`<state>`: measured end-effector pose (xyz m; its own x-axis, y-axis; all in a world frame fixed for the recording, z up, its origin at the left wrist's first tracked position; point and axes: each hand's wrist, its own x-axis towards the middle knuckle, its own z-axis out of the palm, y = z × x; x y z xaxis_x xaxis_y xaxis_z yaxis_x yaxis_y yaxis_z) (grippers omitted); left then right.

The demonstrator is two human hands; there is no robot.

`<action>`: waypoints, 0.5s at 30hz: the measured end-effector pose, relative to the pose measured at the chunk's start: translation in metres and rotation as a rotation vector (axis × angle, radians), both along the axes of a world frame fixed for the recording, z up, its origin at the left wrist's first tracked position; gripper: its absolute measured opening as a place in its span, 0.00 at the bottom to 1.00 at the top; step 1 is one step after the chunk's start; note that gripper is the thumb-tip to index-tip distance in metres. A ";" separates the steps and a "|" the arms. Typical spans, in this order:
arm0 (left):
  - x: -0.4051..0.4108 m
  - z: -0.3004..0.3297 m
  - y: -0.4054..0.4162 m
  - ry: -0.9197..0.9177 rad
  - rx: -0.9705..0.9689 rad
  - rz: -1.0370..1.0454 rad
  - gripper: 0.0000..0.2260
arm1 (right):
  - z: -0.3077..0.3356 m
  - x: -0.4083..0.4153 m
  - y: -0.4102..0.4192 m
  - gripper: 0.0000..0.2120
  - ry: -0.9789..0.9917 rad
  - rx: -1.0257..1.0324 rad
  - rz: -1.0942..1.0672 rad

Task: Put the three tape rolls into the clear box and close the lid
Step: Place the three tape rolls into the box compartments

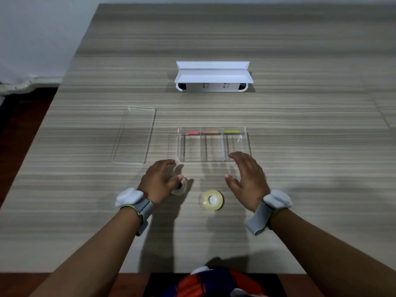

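Observation:
The clear box (pixel 244 144) with three compartments stands open at the table's middle, with red, orange and green strips along its far wall. Its clear lid (pixel 135 133) lies flat to the left. My left hand (pixel 157 181) is curled over a clear tape roll (pixel 180 187) in front of the box's left corner, thumb pressed on the roll. A second, yellowish tape roll (pixel 211 200) lies free on the table between my hands. My right hand (pixel 246 179) hovers with its fingers spread at the box's front right corner, holding nothing. I see no third roll.
A white open case (pixel 212 77) stands further back, behind the box. The table's left edge runs diagonally past the lid, and its front edge is close to my body. Grey bands wrap both wrists.

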<state>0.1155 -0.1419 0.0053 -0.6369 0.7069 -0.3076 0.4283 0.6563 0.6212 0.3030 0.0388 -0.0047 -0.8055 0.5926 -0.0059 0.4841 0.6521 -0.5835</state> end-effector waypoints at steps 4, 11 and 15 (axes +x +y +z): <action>0.011 -0.006 -0.002 0.101 -0.109 -0.117 0.35 | 0.000 0.006 -0.015 0.26 -0.023 0.009 0.098; 0.019 -0.020 -0.003 0.147 -0.234 -0.215 0.37 | -0.015 0.001 -0.030 0.33 -0.238 -0.091 0.317; 0.019 -0.023 -0.004 0.171 -0.248 -0.206 0.37 | -0.019 -0.002 -0.035 0.38 -0.345 -0.084 0.382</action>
<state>0.1345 -0.1463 -0.0178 -0.5458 0.7428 -0.3877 0.6511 0.6672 0.3618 0.3013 0.0034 -0.0233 -0.9070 0.2426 -0.3443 0.3940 0.7775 -0.4902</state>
